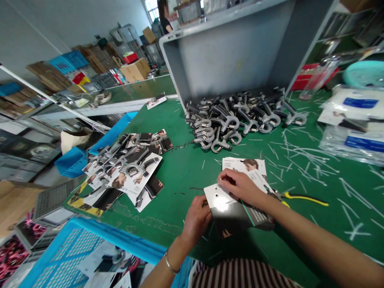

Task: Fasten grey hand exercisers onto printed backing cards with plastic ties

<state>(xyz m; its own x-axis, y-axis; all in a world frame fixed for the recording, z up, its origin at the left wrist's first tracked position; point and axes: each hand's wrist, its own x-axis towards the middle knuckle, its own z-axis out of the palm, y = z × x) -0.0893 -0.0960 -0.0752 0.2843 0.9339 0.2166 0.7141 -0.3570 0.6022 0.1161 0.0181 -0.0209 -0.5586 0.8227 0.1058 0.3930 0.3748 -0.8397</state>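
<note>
A printed card [223,212] with small holes near its top lies tilted in front of me. My left hand [198,218] has its fingers curled at the card's left edge, the fingertips partly hidden behind it. Over the card's upper part, my right hand [240,186] is closed, thumb and index finger together at the top edge; whether anything small is between them cannot be made out. Beneath and behind it sit more printed cards [258,165]. Yellow-handled pliers [306,197] lie just right of my right hand.
A grey bin [234,60] on its side spills grey clamp-like parts [222,120] onto the green table [177,176]. Carded parts [126,168] are piled left. White ties [318,160] are scattered right, near plastic bags [357,120]. A blue crate [105,228] stands lower left. One person [165,18] is far back.
</note>
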